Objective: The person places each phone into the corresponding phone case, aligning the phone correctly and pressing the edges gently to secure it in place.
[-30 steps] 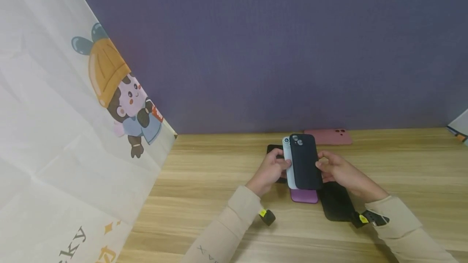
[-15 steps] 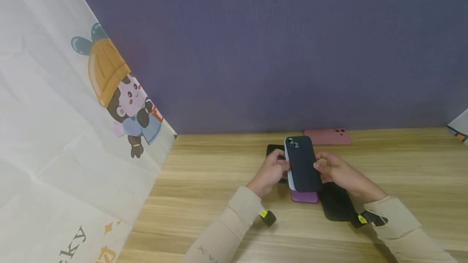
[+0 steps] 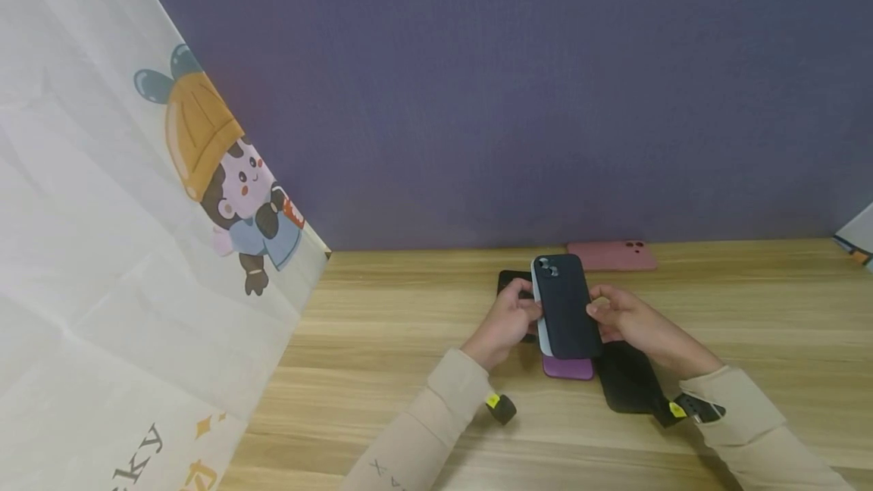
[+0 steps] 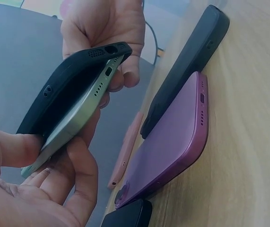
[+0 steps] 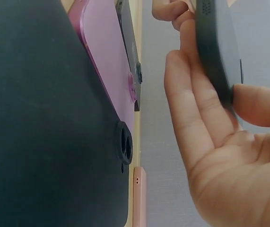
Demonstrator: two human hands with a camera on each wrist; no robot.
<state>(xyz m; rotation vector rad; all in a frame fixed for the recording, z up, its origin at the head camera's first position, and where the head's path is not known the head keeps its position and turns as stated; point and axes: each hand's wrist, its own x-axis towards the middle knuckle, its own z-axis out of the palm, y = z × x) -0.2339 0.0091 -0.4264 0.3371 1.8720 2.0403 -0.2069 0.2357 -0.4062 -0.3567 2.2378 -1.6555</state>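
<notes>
Above the table, my left hand [image 3: 505, 323] pinches a pale green phone [image 4: 85, 106], its thumb at the side edge and its fingers beneath. A black phone case [image 3: 569, 309] lies over the phone's back, gripped along its right edge by my right hand [image 3: 630, 324]. In the left wrist view the case is tilted, with a gap between it and the phone along one long side; their port ends sit close together. From the head, only a pale strip of the phone shows left of the case. Right-hand fingers [image 5: 187, 109] support the case from below.
Under the hands lies a purple phone [image 3: 568, 368], with another black case [image 3: 626, 381] to its right. A black phone [image 3: 511, 279] is partly hidden behind my left hand. A pink phone or case [image 3: 607, 254] lies against the dark backdrop [image 3: 546, 97].
The black case has shifted left over the pale phone, covering its camera and most of its back. Both hands have kept nearly the same place; in the last half second little moves.
</notes>
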